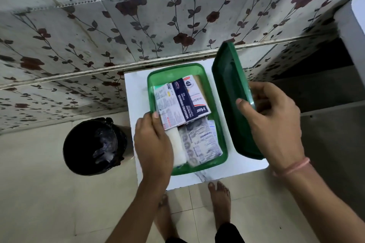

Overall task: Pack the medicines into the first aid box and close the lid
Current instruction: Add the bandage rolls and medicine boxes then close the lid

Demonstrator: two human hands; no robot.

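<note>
The box sits mid-surface, packed with medicines, long axis running near edge to far. The right hand grips the lid, tilted just right of it; the left hand presses a pack at the box's left wall.
</note>
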